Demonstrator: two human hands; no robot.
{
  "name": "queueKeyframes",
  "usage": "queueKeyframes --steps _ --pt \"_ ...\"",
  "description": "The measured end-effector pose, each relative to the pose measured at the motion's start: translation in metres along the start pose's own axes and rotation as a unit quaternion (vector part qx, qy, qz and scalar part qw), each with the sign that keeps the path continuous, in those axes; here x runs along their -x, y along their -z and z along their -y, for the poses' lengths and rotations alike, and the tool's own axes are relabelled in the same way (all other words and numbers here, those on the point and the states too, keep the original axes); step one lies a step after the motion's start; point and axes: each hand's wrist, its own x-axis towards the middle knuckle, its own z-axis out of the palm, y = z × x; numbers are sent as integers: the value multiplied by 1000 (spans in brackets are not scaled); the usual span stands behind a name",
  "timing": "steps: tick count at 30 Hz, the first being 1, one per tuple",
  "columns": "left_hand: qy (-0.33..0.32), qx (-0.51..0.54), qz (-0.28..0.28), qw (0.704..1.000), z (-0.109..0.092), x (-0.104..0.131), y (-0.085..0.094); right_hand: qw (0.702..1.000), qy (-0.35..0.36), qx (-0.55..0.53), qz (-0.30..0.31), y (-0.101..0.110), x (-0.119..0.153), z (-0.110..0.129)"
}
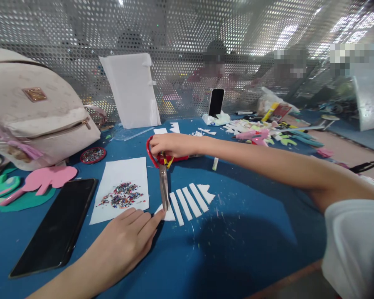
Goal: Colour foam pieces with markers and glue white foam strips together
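Observation:
My right hand is closed around the red handles of a pair of scissors. The blades point down, close together, with their tips at a small white piece lying on the blue table. From the lower left, my left hand reaches in with fingers bent together, its index fingertip pressing on that piece beside the scissor tips. Its thumb is mostly hidden beneath. To the right lie several cut white strips side by side, and a notched white offcut.
Left of my hands are a white sheet bearing colourful beads, a dark phone, pink and green cutouts and a pale backpack. Behind stand white sheets and another phone. A pink glue gun lies among scraps at right.

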Motion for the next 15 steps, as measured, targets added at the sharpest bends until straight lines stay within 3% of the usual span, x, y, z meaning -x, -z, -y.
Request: queueKeyframes --steps 6,15 --pt "8 11 -16 1000 0 1 1 1000 -3 11 -18 1 3 -4" --pt "24 32 -66 997 2 4 7 1000 2 11 3 1 0 5"
